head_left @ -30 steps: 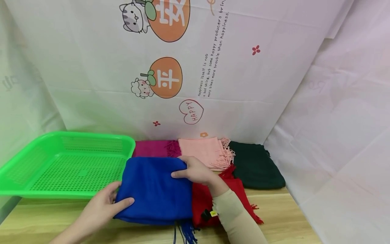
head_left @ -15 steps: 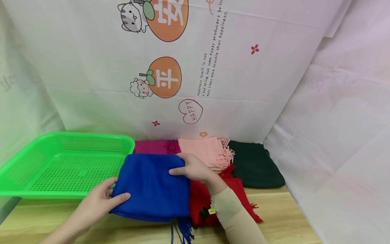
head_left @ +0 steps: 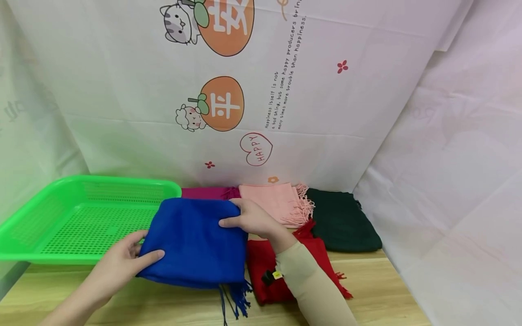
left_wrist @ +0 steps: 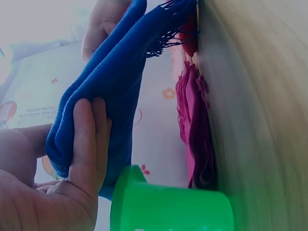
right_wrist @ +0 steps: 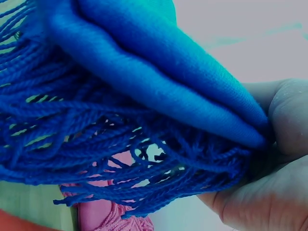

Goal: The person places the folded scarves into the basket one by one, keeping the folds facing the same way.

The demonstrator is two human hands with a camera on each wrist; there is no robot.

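A folded blue scarf (head_left: 191,244) is held up between both hands, its fringe dangling at the lower right in the head view. My left hand (head_left: 122,258) grips its left edge, thumb on top and fingers underneath, as the left wrist view shows of the scarf (left_wrist: 115,77). At the far right corner my right hand (head_left: 254,219) pinches the cloth, thumb over the upper face. The right wrist view has the scarf's layered folds and fringe (right_wrist: 144,144) close up. Directly left of the scarf stands a green perforated basket (head_left: 98,260), whose right end the scarf overlaps in the head view.
Along the back wall lie folded scarves: magenta (head_left: 204,193), pink (head_left: 265,203) and dark green (head_left: 342,222). A red scarf (head_left: 265,262) lies on the wooden table (head_left: 375,290) partly under the right forearm. White printed cloth walls (head_left: 326,113) enclose the back and sides.
Both hands have carried the blue scarf left and slightly toward the back wall, nearer the basket. More of the red scarf now shows. The other scarves and the basket stay put.
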